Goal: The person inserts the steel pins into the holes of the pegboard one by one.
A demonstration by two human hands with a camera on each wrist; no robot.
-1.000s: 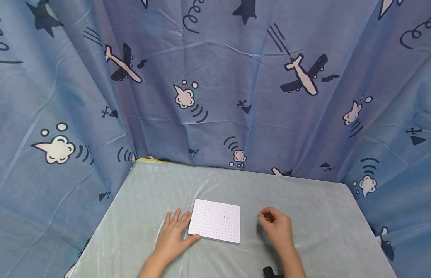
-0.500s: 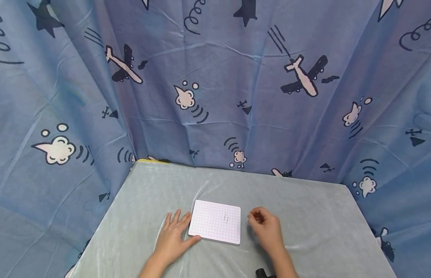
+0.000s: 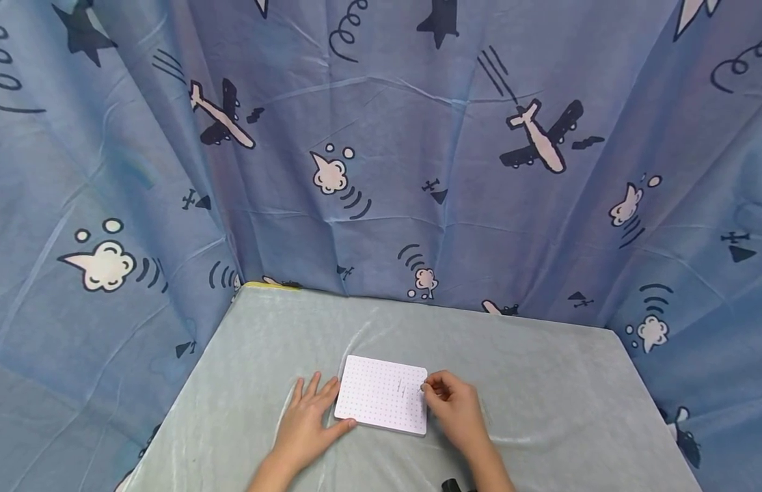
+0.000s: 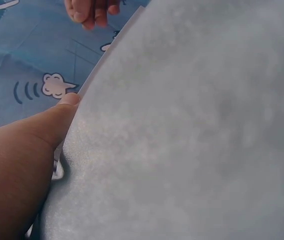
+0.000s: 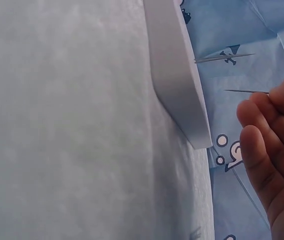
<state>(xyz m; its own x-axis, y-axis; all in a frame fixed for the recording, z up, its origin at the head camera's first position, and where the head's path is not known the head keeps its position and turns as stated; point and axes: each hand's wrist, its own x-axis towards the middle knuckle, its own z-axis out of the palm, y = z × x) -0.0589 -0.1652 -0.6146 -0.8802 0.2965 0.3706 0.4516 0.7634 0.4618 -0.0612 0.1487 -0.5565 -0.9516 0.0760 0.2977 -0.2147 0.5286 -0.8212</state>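
Observation:
A white block with a dotted grid lies on the table, its thick side facing the right wrist view. My left hand rests with fingers spread, touching the block's left edge. At the block's right edge, my right hand pinches a thin needle between thumb and forefinger, its pointed end showing. Two similar needles stand upright in the block's upper right area, overlapping in the right wrist view. The held needle is apart from them, above the block's face.
A pale grey-green cloth covers the table. Behind and at both sides hangs a blue curtain printed with planes and clouds. A yellow strip shows at the far left corner. Something black sits beside my right wrist.
My right hand has moved left with the needle, from the bare cloth to the block's right edge. My left hand and the block stay in place.

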